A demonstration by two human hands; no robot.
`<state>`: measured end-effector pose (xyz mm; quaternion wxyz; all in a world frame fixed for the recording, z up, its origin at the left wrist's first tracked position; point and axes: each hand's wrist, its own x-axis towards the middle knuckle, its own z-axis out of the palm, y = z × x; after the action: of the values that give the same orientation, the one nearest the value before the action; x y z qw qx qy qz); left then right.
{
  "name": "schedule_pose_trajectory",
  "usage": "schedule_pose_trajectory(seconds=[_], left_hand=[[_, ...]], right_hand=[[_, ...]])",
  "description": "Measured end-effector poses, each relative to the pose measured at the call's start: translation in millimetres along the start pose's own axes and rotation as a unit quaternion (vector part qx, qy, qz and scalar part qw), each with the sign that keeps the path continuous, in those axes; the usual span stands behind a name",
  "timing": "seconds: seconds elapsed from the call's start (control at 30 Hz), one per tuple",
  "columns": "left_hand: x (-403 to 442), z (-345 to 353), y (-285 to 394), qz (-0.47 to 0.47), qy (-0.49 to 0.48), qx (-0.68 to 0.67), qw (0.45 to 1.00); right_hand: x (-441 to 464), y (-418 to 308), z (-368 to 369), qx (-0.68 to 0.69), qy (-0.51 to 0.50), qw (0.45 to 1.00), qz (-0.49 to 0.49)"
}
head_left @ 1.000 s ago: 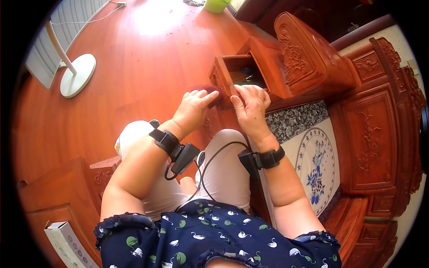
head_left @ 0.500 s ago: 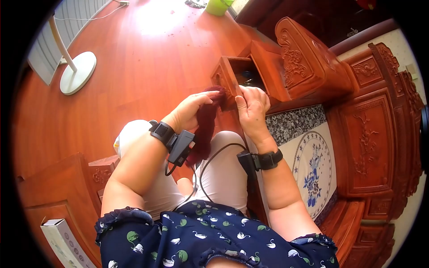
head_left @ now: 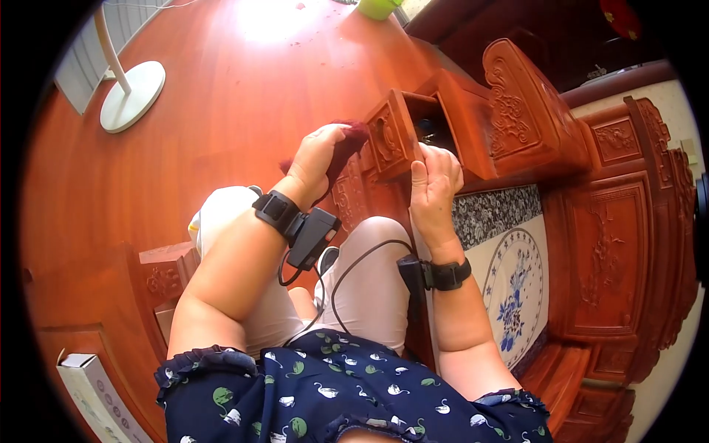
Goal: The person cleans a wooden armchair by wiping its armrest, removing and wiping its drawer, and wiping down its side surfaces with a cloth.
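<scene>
My left hand [head_left: 316, 159] is closed around a dark red cloth [head_left: 346, 151]. The bunched cloth lies just left of the carved front of a wooden drawer [head_left: 385, 137]; whether they touch I cannot tell. The drawer is pulled out of a reddish-brown cabinet [head_left: 467, 122], and some dark, shiny contents show inside. My right hand [head_left: 436, 181] grips the near side edge of the drawer, fingers over the rim and thumb outside. Black straps with small boxes and cables sit on both wrists.
To the right stands a carved wooden bench [head_left: 602, 199] with a blue-and-white flowered cushion [head_left: 517, 295]. A white round stand base [head_left: 133, 96] rests on the floor at upper left. A green bin [head_left: 378, 7] is at the top, and a white box [head_left: 100, 395] at lower left.
My left hand has moved up, lifting the cloth, which hung down between my knees and is now bunched higher. My right hand stays on the drawer edge. The view has shifted slightly.
</scene>
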<state>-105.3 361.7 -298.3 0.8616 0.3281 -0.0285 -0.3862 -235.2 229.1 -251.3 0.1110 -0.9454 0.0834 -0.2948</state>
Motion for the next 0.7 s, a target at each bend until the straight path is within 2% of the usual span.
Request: schedule_pose_trajectory(seconds=[0.1,0.23,0.33,0.37,0.4,0.47,0.53,0.57,0.6,0.67,0.7], left_hand=[[9,0,0,-0.003,0.017,0.044,0.999],[12,5,-4,0.017,0.032,0.032,0.999],[13,5,-11,0.026,0.022,0.103,0.994],[18,0,-21,0.157,0.005,0.255,0.954],[18,-1,-25,0.281,-0.012,0.396,0.874],[20,0,-32,0.300,-0.007,0.384,0.873],[20,2,-33,0.344,0.000,0.446,0.826],[20,0,-32,0.386,0.010,0.538,0.749],[17,2,-27,0.386,0.008,0.539,0.748],[9,8,-20,0.377,0.049,0.707,0.597],[8,9,-21,0.377,0.047,0.708,0.596]], right_hand=[[0,-1,0,0.002,-0.006,1.000,0.007],[1,-1,-1,0.000,-0.008,1.000,0.004],[1,-1,-2,-0.002,-0.014,1.000,0.005],[2,-1,-2,-0.005,-0.017,1.000,0.005],[2,-1,-3,-0.005,-0.017,1.000,0.005],[3,-2,-2,-0.005,-0.011,1.000,0.003],[4,-2,-1,-0.004,-0.010,1.000,0.006],[4,-2,-1,-0.004,-0.009,1.000,0.009],[5,-1,-1,-0.003,-0.008,1.000,0.010],[6,1,-1,0.019,-0.006,1.000,0.006],[6,1,-1,0.020,-0.005,1.000,0.008]])
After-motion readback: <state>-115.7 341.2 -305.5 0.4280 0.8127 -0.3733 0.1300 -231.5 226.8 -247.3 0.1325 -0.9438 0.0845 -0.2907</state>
